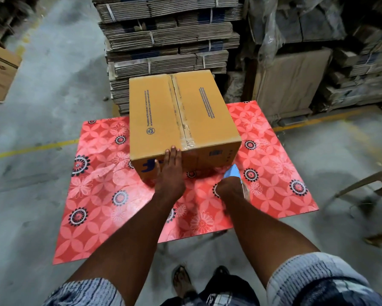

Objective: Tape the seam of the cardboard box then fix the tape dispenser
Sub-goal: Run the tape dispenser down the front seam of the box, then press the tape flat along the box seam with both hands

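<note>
A closed brown cardboard box (181, 120) stands on a red flowered table (101, 195). Clear tape (182, 120) runs along its top seam and folds over the near edge. My left hand (170, 173) lies flat against the box's near face, fingertips reaching the top edge beside the tape end. My right hand (228, 189) is closed around a blue tape dispenser (233, 173), held just below and in front of the box's near right corner. Most of the dispenser is hidden by the hand.
Tall stacks of bundled flat cartons (168, 36) rise right behind the table. More cartons and plastic-wrapped bundles (296, 80) sit at the right. A plastic chair (366, 186) stands at the right, an open carton (0, 69) at the left. Yellow lines cross the concrete floor.
</note>
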Demonstrator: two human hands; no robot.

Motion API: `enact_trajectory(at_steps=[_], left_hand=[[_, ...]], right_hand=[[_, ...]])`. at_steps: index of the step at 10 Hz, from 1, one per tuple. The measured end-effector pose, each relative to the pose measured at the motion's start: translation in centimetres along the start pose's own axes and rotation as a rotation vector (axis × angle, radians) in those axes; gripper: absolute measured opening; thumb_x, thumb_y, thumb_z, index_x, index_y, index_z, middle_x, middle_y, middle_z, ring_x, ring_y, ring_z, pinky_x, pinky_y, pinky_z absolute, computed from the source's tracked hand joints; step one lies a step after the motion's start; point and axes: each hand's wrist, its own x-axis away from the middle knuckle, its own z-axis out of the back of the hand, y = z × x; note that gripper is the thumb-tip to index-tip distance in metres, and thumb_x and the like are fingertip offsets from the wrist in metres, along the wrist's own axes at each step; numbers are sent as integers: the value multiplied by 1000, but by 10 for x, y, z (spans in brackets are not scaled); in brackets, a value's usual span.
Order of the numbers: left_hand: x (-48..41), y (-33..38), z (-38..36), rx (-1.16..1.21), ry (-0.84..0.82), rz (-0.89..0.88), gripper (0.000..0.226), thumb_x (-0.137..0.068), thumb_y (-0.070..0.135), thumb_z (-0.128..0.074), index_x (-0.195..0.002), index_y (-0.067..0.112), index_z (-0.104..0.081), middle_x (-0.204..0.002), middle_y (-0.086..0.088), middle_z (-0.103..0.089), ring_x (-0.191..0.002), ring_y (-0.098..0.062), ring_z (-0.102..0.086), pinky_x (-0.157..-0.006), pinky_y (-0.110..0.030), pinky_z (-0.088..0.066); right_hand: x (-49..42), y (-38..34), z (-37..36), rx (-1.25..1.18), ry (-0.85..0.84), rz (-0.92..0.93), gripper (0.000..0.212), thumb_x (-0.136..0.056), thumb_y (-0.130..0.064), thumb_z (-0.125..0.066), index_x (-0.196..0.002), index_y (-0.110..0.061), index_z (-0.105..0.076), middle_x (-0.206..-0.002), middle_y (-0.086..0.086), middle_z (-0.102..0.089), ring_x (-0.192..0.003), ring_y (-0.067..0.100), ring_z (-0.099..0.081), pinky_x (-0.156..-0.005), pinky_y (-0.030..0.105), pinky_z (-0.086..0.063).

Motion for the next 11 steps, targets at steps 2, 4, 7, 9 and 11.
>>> enact_trajectory(at_steps=[2,4,7,9,11], left_hand=[[-1,-1,4,-73,9,-11,87,-86,23,-59,-156,15,-8,-166,-3,-7,-153,-21,-6,-116,-66,-8],[-7,-2,14,-58,135,13,69,-80,39,-61,-143,22,-38,-150,0,-41,-138,-22,-40,-111,-65,-21],[-38,-10,25,1,264,-7,32,-85,50,-54,-111,32,-56,-115,1,-55,-105,-24,-54,-89,-44,-36],[-53,-5,23,-104,291,26,39,-85,60,-51,-105,27,-53,-106,-1,-55,-97,-25,-53,-80,-43,-40],[-58,-8,17,-165,295,26,42,-82,63,-55,-104,27,-54,-104,-2,-56,-94,-27,-54,-78,-43,-40]], right_hand=[[-8,6,2,-56,-66,0,40,-66,-20,-61,-104,-8,-62,-104,13,-65,-97,33,-65,-84,43,-58],[19,-12,8,160,396,97,36,-81,-27,-59,-108,-4,-58,-114,20,-60,-109,37,-55,-93,45,-45],[9,-79,13,235,269,1217,40,-92,-34,-56,-124,-11,-57,-135,11,-53,-127,26,-46,-107,38,-38],[-14,-103,11,481,70,1359,42,-95,-28,-52,-132,-9,-55,-142,14,-51,-132,31,-47,-109,49,-38],[-27,-97,7,533,210,1487,45,-95,-36,-44,-127,-8,-60,-135,13,-58,-124,30,-55,-104,44,-44]])
